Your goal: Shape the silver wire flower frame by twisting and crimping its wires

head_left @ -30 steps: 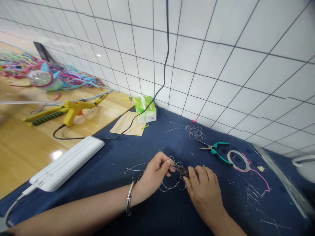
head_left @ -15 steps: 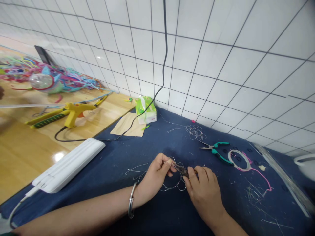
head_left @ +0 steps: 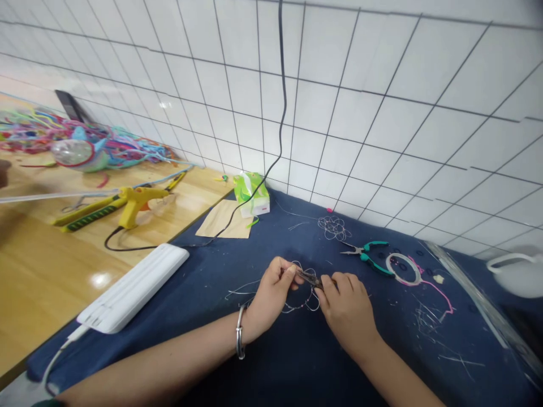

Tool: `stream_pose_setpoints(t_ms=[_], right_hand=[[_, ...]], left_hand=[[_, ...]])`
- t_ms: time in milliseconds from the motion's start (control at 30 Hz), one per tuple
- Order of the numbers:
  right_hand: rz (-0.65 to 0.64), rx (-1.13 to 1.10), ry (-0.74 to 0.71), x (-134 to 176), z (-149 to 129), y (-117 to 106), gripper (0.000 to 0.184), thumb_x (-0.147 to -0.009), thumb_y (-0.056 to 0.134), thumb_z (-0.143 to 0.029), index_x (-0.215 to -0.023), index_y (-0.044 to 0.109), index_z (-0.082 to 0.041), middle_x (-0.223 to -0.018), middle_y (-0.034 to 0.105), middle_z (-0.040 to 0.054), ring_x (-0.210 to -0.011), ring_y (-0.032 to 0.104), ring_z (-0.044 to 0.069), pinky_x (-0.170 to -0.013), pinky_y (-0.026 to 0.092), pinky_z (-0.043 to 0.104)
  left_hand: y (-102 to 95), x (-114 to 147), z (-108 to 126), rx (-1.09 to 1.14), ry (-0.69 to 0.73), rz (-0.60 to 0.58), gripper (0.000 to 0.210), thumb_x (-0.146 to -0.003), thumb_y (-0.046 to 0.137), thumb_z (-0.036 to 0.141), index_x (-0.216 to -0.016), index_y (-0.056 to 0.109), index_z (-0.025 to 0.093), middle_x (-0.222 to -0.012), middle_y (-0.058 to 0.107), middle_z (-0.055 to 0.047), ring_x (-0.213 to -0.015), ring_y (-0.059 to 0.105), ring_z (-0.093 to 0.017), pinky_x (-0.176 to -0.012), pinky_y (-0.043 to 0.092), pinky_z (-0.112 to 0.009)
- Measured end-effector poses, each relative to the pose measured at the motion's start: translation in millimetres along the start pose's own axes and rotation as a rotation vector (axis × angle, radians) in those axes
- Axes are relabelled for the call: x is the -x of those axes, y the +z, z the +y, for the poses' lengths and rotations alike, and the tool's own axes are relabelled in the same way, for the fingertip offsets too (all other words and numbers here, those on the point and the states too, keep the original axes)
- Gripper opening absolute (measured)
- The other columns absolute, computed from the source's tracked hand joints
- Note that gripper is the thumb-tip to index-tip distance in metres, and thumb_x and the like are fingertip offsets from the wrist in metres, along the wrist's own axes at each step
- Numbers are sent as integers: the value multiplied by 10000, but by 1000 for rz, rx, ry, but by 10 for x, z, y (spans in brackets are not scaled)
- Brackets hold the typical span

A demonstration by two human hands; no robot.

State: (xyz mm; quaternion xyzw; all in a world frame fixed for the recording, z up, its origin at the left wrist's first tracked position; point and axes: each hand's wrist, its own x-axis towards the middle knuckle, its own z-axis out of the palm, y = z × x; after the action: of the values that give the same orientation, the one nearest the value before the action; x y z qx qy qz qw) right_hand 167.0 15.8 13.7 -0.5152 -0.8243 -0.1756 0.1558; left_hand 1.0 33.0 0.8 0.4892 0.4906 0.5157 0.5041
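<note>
A white wall (head_left: pixel 360 113) is ruled with dark tile lines, and below it a dark blue cloth (head_left: pixel 212 271) is spread. To the left, a wooden tabletop (head_left: pixel 42 282) is partly covered by a heap of coloured strands (head_left: pixel 42 127). A white oblong block (head_left: pixel 133 288), with a white cable plugged into its near end, is laid along the cloth's left side. On the tabletop, a yellow glue gun (head_left: pixel 136 206) is seen. The right hand (head_left: pixel 348 308) is closed around dark pliers (head_left: pixel 311 278), whose nose is pointed at the left hand (head_left: pixel 269 291). By the left hand, the end of the wirework is pinched between thumb and forefinger; whether the plier tips are clamped on the wire cannot be told. The looped, beaded wirework (head_left: pixel 314 302) is spread over the cloth, between and beneath the hands, and is partly hidden by them. Green-handled pliers (head_left: pixel 365 257) are placed beyond the right hand, their handle just beside a pale ring (head_left: pixel 389 267). Near their tips, a second wire flower (head_left: pixel 335 227) is seen. A silver bangle (head_left: pixel 240 333) is worn on the left wrist.
</note>
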Motion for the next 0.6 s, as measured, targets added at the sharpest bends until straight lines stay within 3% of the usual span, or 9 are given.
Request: stream_pose_setpoints(t_ms=[367, 600], right_hand=[[-29, 8, -8, 10, -42, 45, 284, -842, 462, -313, -1065, 557, -165, -943, 522, 107, -918, 434, 234, -771, 350, 374], [-41, -8, -4, 72, -47, 84, 298, -840, 462, -329, -1067, 559, -162, -967, 522, 111, -942, 424, 240, -794, 343, 380]], left_hand=[[-101, -42, -40, -79, 15, 36, 192, -861, 402, 322, -783, 489, 170, -714, 553, -7, -701, 517, -133, -716, 394, -278], [-101, -10, -87, 23, 16, -29, 167, -864, 411, 306, -788, 468, 168, -808, 546, -26, -740, 506, -131, -742, 392, -285]])
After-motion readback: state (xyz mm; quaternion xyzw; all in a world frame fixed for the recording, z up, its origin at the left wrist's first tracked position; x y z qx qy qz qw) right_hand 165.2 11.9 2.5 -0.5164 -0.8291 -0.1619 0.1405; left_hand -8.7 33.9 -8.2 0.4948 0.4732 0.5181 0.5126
